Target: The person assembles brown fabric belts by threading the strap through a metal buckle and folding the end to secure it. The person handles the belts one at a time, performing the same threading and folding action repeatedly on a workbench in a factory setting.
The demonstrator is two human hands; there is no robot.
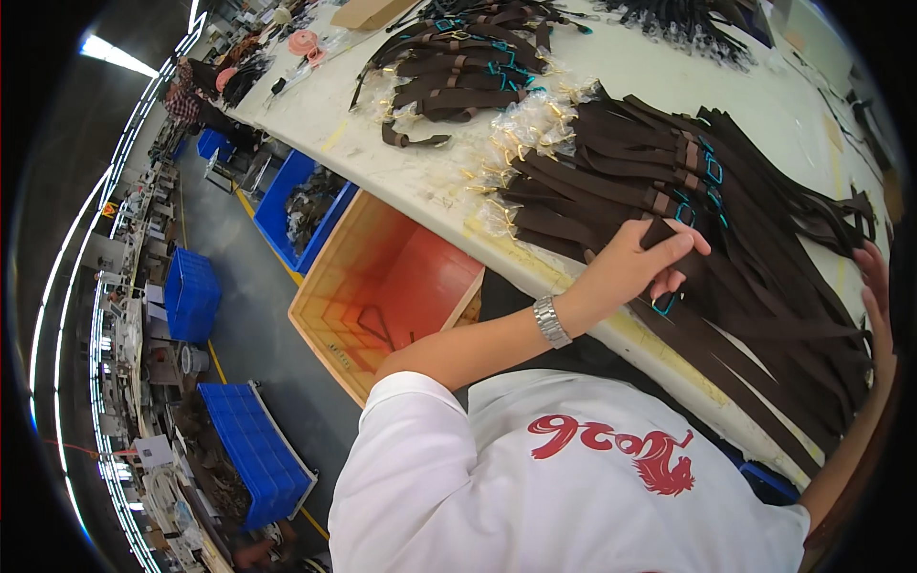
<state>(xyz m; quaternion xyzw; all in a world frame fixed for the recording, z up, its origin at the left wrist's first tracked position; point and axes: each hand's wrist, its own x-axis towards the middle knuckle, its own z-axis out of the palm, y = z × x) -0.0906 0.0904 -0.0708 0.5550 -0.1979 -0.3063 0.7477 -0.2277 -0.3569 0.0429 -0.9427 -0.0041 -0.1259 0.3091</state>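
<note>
My left hand (642,265), with a metal watch (551,322) on its wrist, is closed around part of a dark brown strap (655,232). Just below its fingers shows a teal-blue metal buckle (664,304). Under and beyond this hand lies a pile of similar straps (611,143) with teal buckles (713,170), their left ends wrapped in clear plastic (521,143) around gold-coloured hardware. At the far right edge, my right hand (876,291) has its fingers bent around a strap (783,328) that runs across from the left; its grip is partly hidden.
Another bundle of brown straps (458,81) lies farther back on the white table (382,181), with black straps (683,24) behind. An open orange-lined bin (330,325) stands against the table's left edge. Blue bins (191,294) line the aisle, where a person (181,100) is visible far off.
</note>
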